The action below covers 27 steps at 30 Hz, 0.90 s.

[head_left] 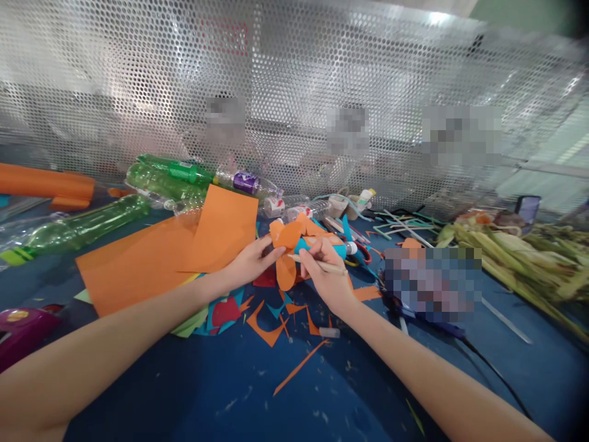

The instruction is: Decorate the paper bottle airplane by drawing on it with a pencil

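Observation:
A small bottle [339, 248] wrapped in blue and orange paper lies on its side, its neck pointing right. Rounded orange paper petals [286, 273] fan out from its left end. My left hand [252, 261] pinches the petals' left edge between thumb and fingers. In my right hand [327, 276] is a white pen [335, 269], gripped as for writing, its tip at the petals beside the blue wrap. Below the hands lie orange paper scraps [269, 328] and a small whitish cap-like piece [329, 332].
Orange paper sheets [138, 261] lie left, with coloured scraps [225, 312] beside them. Green plastic bottles [87, 227] stretch along the back left. Corn husks [519, 252] are piled right, near a dark cable [499, 377]. A purple tool [27, 331] sits far left. Perforated metal [294, 104] stands behind.

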Each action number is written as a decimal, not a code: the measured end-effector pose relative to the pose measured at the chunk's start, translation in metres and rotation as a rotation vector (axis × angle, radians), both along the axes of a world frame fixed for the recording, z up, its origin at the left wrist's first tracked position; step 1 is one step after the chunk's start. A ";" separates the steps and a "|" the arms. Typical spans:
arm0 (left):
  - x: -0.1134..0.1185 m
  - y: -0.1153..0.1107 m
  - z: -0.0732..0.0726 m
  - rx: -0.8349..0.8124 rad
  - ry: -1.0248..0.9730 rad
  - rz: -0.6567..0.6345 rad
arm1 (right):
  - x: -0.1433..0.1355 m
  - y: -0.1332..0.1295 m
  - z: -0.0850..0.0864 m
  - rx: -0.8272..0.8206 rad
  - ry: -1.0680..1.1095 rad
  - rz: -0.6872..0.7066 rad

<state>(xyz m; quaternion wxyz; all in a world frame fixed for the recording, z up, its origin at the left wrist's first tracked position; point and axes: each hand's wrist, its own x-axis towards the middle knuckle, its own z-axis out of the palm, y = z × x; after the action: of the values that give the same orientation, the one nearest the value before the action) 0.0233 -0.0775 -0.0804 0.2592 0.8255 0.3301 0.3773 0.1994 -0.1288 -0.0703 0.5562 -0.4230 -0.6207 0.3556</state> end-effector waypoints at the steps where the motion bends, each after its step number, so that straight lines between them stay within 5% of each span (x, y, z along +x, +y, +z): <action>1: 0.000 0.000 0.000 0.000 -0.006 -0.011 | 0.000 0.001 0.000 -0.010 0.003 0.013; 27: 0.000 0.003 -0.004 -0.016 -0.028 -0.026 | 0.003 0.001 -0.002 0.003 -0.168 -0.062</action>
<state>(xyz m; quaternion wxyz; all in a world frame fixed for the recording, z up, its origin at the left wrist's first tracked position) 0.0230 -0.0742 -0.0847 0.2756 0.8223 0.3185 0.3827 0.2027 -0.1277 -0.0727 0.5134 -0.4696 -0.6522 0.3008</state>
